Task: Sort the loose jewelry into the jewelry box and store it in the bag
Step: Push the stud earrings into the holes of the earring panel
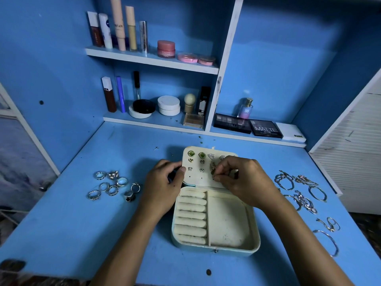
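Observation:
A cream jewelry box (253, 230) lies open on the blue desk, its ring rolls and side tray bare. Its lid panel (203, 181) holds several stud earrings in rows. My left hand (165, 183) grips the lid's left edge with thumb and fingers. My right hand (241, 178) pinches a small gold earring (212, 168) against the lid panel. Several loose rings (112, 185) lie left of the box. Bracelets (299, 189) lie in a loose group to its right. No bag is in view.
The desk (82, 223) has shelves behind it with lipsticks, jars and compacts (167, 105). Eyeshadow palettes (265, 127) and a perfume bottle (245, 108) stand at the back right. A white slatted cabinet (354, 162) borders the right side.

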A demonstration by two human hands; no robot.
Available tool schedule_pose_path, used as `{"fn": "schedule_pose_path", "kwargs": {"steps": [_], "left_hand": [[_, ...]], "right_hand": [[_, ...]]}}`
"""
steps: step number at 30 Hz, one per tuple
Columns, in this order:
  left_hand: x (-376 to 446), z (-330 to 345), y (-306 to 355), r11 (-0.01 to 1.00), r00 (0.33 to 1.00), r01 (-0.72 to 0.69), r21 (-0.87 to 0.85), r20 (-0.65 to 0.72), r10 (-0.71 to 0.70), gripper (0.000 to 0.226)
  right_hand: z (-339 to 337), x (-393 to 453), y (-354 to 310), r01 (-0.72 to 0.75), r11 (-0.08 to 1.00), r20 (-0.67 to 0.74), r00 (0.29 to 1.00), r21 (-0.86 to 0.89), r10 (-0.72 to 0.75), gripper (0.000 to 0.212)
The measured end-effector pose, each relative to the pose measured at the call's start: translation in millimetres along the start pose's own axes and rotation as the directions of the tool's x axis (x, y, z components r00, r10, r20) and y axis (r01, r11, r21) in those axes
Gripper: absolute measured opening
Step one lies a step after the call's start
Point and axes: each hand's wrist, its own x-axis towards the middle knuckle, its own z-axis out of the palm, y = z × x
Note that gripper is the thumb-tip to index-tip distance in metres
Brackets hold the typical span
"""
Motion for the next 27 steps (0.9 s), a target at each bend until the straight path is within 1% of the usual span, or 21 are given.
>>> {"fn": "schedule_pose_path", "kwargs": {"steps": [12,20,27], "left_hand": [[0.2,0.1,-1.2,1.0,1.0,-0.002,0.01,0.007,0.002,0.018],[0.3,-0.1,-1.2,1.0,1.0,-0.006,0.015,0.01,0.006,0.019],[0.0,-0.1,-1.1,1.0,1.0,0.004,0.01,0.009,-0.004,0.019]], "right_hand": [[-1.0,-2.4,2.3,0.029,0.999,-0.043,0.999,-0.03,-0.03,0.013],[-1.5,-5.9,7.2,0.032,0.999,-0.043,0.999,-0.036,-0.034,0.029],[2.6,-6.2,7.5,0.058,0.998,-0.089,0.994,-0.015,-0.059,0.04]]}}
